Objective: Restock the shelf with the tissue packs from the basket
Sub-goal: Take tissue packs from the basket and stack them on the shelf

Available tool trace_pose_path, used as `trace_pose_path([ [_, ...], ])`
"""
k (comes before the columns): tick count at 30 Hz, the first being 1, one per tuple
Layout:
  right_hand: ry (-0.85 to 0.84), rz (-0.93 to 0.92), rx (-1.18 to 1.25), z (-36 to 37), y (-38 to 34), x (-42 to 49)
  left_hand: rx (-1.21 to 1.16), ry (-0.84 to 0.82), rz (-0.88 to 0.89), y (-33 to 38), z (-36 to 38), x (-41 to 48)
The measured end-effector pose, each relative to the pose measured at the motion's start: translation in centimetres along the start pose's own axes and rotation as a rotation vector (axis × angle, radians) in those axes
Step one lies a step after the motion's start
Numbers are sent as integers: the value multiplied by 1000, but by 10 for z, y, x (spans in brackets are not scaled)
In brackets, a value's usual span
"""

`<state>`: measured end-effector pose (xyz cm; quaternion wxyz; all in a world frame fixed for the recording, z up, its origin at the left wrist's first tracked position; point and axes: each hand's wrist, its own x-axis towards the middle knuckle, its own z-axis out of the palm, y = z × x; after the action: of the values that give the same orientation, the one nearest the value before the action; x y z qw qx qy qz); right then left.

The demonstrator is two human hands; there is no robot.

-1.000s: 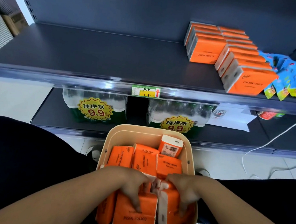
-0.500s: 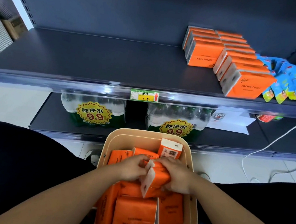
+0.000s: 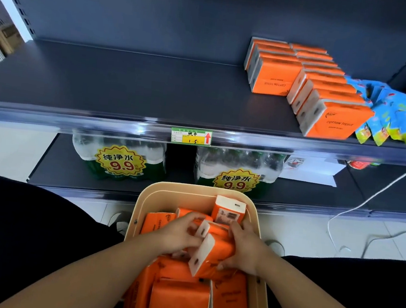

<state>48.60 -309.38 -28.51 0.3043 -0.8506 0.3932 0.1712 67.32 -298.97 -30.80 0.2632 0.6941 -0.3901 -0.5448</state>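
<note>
A beige basket (image 3: 165, 195) sits between my knees, filled with several orange tissue packs (image 3: 179, 301). My left hand (image 3: 178, 234) and my right hand (image 3: 244, 251) press from both sides on a small bundle of orange packs (image 3: 214, 253), lifted a little above the rest in the basket. One more pack (image 3: 228, 210) stands upright at the basket's far right corner. On the dark shelf (image 3: 128, 88), two rows of orange tissue packs (image 3: 304, 84) stand at the right.
Blue and yellow sachets (image 3: 398, 119) lie to the right of the shelved packs. A price tag (image 3: 190, 136) sits on the shelf rail. Bottled water packs (image 3: 121, 160) stand on the lower shelf. A white cable (image 3: 356, 207) trails over the floor at right.
Both hands moved from the basket's near end to its middle, gathered a bundle of packs between them and raised it slightly.
</note>
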Motion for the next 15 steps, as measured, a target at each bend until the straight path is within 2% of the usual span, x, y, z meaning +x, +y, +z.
trace_pose_path([
  [6,-14,-38,-80,-4,1,3,182,105,91,3,1,5],
  [11,5,-54,-287,-7,3,-1,191,119,120,8,-16,4],
  [15,9,-79,-332,-9,1,-4,236,95,101,4,-22,-4],
])
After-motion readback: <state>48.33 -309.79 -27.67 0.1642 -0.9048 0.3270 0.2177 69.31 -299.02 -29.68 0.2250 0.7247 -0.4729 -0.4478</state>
